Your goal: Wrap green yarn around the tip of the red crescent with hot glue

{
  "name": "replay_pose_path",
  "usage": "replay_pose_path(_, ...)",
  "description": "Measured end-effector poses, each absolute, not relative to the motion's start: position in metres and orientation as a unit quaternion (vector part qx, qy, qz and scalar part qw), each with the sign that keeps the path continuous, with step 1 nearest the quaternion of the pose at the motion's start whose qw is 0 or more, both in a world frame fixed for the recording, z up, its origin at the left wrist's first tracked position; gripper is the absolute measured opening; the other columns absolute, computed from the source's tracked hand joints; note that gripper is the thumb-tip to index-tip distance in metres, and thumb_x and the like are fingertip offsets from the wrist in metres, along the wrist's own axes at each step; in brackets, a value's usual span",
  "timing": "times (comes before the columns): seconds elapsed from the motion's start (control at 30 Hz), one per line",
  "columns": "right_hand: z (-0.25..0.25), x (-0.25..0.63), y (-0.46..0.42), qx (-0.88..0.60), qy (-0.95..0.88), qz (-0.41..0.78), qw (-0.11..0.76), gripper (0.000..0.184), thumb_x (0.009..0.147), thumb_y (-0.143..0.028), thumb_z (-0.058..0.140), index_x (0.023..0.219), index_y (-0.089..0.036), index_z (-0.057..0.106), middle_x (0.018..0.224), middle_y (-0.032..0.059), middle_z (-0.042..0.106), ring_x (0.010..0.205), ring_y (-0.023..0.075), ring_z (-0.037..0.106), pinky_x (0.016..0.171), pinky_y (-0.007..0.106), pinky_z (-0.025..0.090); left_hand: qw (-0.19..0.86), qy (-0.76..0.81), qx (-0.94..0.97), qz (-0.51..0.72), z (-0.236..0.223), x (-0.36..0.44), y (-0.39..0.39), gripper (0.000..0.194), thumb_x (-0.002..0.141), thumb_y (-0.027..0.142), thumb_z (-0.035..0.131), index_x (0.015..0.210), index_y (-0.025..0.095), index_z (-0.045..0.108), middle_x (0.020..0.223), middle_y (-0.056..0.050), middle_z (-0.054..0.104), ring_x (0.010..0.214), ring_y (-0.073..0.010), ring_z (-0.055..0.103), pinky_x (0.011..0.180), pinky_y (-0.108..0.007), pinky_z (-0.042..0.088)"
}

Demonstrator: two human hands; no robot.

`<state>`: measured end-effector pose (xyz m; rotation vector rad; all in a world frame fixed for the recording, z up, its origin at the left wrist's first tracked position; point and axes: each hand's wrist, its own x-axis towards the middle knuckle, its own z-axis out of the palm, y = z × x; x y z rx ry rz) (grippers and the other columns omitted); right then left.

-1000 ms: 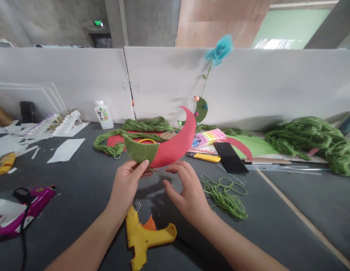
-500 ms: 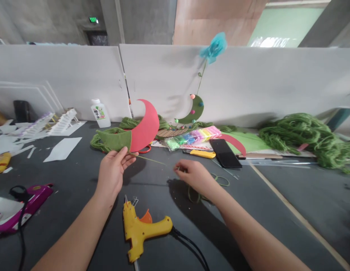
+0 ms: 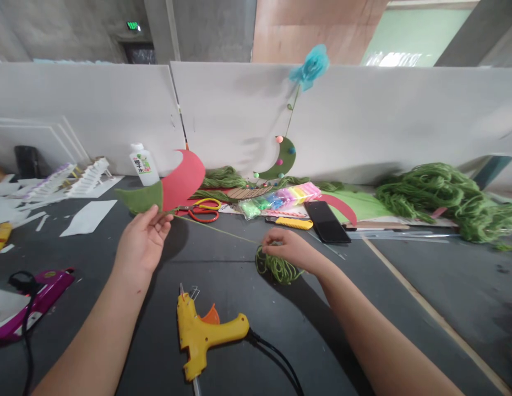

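My left hand [image 3: 142, 236] pinches a red paper crescent [image 3: 185, 179] near its lower edge, with the thumb in front. Green yarn [image 3: 142, 199] covers the crescent's left end. From there a single strand [image 3: 217, 228] stretches across to my right hand [image 3: 287, 247], whose fingers are closed on it. A loose bundle of green yarn [image 3: 283, 270] lies right under the right hand. Nearer to me, a yellow glue gun [image 3: 212, 333] rests on the dark table between my forearms.
Scissors [image 3: 203, 209], a yellow utility knife [image 3: 294, 223] and a black phone [image 3: 328, 221] lie beyond my hands. A white bottle [image 3: 143, 165] stands back left. A yarn heap [image 3: 429, 198] sits at right. A purple glue gun [image 3: 37, 302] is at left.
My left hand has carried the crescent leftward, uncovering the scissors. My right hand has closed on the strand, now drawn out between both hands. The loose yarn bundle has shifted left.
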<state>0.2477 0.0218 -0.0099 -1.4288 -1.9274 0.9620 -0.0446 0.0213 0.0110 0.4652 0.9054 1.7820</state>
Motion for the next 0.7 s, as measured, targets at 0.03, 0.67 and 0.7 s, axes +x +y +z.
replay_pose_path(0.03, -0.010, 0.248, 0.021, -0.518, -0.724, 0.368, 0.268, 0.004, 0.062, -0.022, 0.065, 0.062, -0.018, 0.065, 0.070, 0.0002, 0.065, 0.072, 0.0180, 0.058, 0.070, 0.029, 0.043, 0.515, 0.374, 0.189, 0.748, 0.015, -0.050, 0.022, 0.021, 0.081, 0.005, 0.051, 0.066, 0.015, 0.059, 0.055, 0.002, 0.068, 0.052, -0.0070, 0.064, 0.048, -0.012, 0.050)
replay_pose_path(0.67, 0.024, 0.194, 0.001, -0.469, -0.719, 0.347, 0.378, 0.023, 0.087, -0.027, 0.055, 0.103, -0.013, 0.062, 0.099, 0.0066, 0.065, 0.082, 0.0193, 0.062, 0.070, 0.035, 0.051, 0.727, 0.363, 0.251, 0.526, 0.026, 0.025, -0.019, 0.011, 0.083, 0.007, 0.053, 0.077, 0.014, 0.058, 0.063, -0.003, 0.068, 0.054, -0.0146, 0.068, 0.045, -0.019, 0.055)
replay_pose_path(0.7, 0.022, 0.193, 0.002, -0.470, -0.717, 0.335, 0.390, 0.026, 0.088, -0.029, 0.055, 0.109, -0.015, 0.059, 0.109, 0.0075, 0.061, 0.090, 0.0205, 0.061, 0.075, 0.038, 0.052, 0.732, 0.368, 0.252, 0.515, 0.025, 0.025, -0.020, 0.010, 0.084, 0.007, 0.052, 0.078, 0.013, 0.058, 0.066, -0.005, 0.070, 0.057, -0.0156, 0.069, 0.048, -0.020, 0.056)
